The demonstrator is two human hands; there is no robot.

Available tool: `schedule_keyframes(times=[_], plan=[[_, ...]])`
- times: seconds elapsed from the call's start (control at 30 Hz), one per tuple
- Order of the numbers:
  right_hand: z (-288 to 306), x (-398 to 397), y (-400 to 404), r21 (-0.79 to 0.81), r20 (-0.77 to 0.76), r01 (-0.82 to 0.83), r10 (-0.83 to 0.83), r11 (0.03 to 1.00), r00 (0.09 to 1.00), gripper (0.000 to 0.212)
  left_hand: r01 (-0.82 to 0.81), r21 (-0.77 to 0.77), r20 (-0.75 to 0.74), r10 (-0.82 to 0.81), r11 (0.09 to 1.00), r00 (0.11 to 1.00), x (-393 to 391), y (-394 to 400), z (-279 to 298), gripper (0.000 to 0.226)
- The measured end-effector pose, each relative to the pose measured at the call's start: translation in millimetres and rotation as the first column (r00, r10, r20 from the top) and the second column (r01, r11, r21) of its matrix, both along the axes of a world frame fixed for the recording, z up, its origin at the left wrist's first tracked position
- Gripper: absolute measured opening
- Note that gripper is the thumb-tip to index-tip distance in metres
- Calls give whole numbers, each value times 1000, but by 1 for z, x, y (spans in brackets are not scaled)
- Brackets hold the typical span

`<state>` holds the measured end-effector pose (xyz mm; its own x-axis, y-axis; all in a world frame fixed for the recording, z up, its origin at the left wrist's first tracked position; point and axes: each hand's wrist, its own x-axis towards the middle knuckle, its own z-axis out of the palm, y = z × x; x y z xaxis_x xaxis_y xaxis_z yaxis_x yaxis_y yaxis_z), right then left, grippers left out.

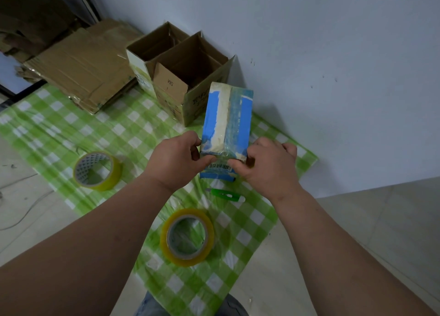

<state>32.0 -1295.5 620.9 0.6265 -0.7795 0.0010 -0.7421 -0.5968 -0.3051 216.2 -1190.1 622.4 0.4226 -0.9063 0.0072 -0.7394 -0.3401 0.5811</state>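
Head view: a blue and white box (226, 127) sits mid-scene on a green checked cloth (59, 130), held at its near end. The left hand (176, 161) and right hand (269, 165) both pinch it — thumbs apparently pressing clear tape there. Two tape rolls (188, 237) and a green cutter (226, 194) lie nearer; open cartons (181, 77) stand beyond.

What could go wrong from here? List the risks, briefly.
1. The left hand and right hand grip only the near end of the box, so it could twist or slip.
2. The tape looks wrinkled at that edge and may seal badly.
3. The cutter lies just below the hands. Whether its blade is out cannot be told, so a lowered hand might get nicked.
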Motion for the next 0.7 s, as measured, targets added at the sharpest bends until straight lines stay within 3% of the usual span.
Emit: schedule_keyframes(times=[0.27,0.5,0.7], plan=[[-4,1,3,-41,-5,13,-13,999,1000,62,-37,59,14,36,998,999,-4,-8,2,51],[-4,-3,-1,34,40,-56,55,998,998,48,12,27,-11,-11,1000,1000,0,-4,3,45],[4,-6,-11,204,47,-124,117,971,992,29,32,29,-36,-31,999,999,3,0,3,37]])
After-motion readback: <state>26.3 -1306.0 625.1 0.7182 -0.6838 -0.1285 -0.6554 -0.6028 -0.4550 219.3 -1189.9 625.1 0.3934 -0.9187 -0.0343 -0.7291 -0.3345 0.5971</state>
